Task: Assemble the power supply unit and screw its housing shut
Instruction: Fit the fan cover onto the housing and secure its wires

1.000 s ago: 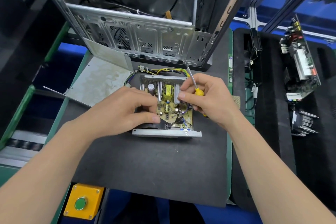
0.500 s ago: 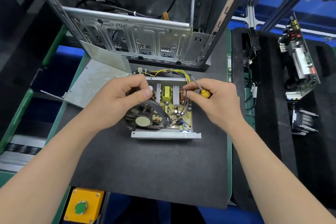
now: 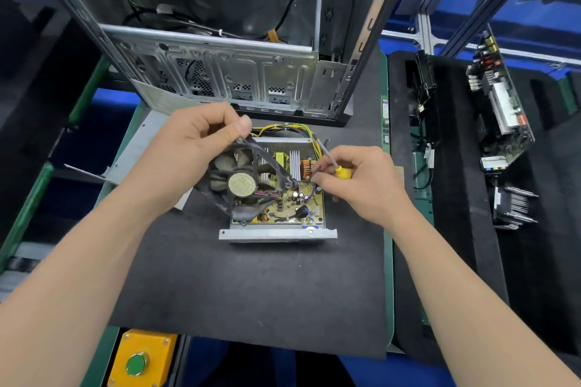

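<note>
The open power supply housing lies on the black mat, its yellow circuit board with heat sinks and a copper coil exposed. My left hand grips the top corner of a black cooling fan and holds it tilted above the board's left half. My right hand holds a small screwdriver with a yellow handle, its shaft pointing up and away, while its fingertips touch wires by the coil. A bundle of yellow and black cables leaves the housing at the back.
A grey metal cover plate lies left of the housing. An open computer case stands behind it. A black foam tray at right holds cables and circuit boards. A yellow box with a green button sits at the front left.
My left hand has lifted the fan off the board and tilted it up. My right hand has stayed by the coil with the screwdriver.
</note>
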A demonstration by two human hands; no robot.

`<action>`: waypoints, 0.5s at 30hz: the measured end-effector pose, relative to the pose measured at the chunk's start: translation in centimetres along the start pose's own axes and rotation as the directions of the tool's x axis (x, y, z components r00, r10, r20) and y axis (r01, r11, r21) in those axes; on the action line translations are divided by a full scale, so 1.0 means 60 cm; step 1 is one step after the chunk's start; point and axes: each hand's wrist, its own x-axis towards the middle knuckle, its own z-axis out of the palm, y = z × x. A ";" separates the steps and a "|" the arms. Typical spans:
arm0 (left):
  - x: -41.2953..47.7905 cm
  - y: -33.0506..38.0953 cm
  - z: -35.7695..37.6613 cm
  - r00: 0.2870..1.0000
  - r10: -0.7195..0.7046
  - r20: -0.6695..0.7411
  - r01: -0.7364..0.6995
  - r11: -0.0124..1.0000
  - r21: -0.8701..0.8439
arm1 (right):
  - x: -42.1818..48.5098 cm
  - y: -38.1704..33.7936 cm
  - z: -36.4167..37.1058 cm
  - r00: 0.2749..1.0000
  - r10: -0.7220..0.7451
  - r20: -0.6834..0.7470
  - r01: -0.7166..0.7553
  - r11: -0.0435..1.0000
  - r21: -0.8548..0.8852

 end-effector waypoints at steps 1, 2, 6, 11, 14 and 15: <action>-0.001 0.000 0.002 1.000 0.013 0.002 -0.014 0.999 0.036 | 0.001 0.001 0.000 1.000 0.012 0.027 -0.012 1.000 -0.011; -0.003 0.001 0.004 1.000 0.022 0.010 -0.022 0.998 0.067 | 0.002 0.001 0.001 0.999 0.017 0.047 -0.014 0.999 -0.043; -0.009 0.002 0.012 0.998 0.021 0.065 -0.029 0.992 0.122 | 0.001 -0.006 0.015 0.999 -0.001 0.036 0.011 0.963 -0.268; -0.013 0.012 0.011 0.998 0.057 0.011 -0.058 0.981 0.185 | -0.015 -0.013 0.034 0.999 -0.007 0.054 0.032 0.868 -0.495; -0.011 0.023 0.002 0.993 0.112 -0.027 -0.100 0.956 0.275 | -0.018 -0.016 0.038 1.000 -0.020 0.002 0.018 0.849 -0.528; -0.012 0.027 0.002 0.992 0.122 -0.014 -0.111 0.943 0.313 | -0.017 -0.018 0.040 1.000 -0.019 -0.004 0.013 0.850 -0.527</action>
